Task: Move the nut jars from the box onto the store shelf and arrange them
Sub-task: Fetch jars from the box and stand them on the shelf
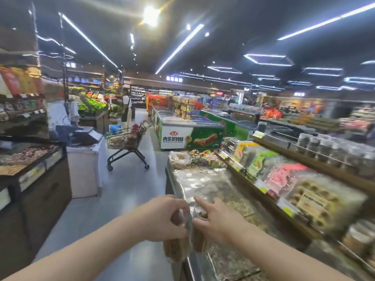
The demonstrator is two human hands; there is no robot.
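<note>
Left hand gripped a clear plastic jar of brown nuts at its top, fingers curled round the lid, jar hanging below the palm at the near edge of the glass-topped bulk-food desk. Right hand just beside it, fingers clamped on a second clear nut jar, index finger stretched out toward the left hand; both jars touching or nearly so, blurred. To the right, wooden tiered store shelf carrying wrapped trays of coloured sweets on the lower tier and rows of dark-filled clear jars on the upper tier. Farther off in the aisle, a wire shopping trolley with goods in it, and behind that a green-and-white chest freezer.
</note>
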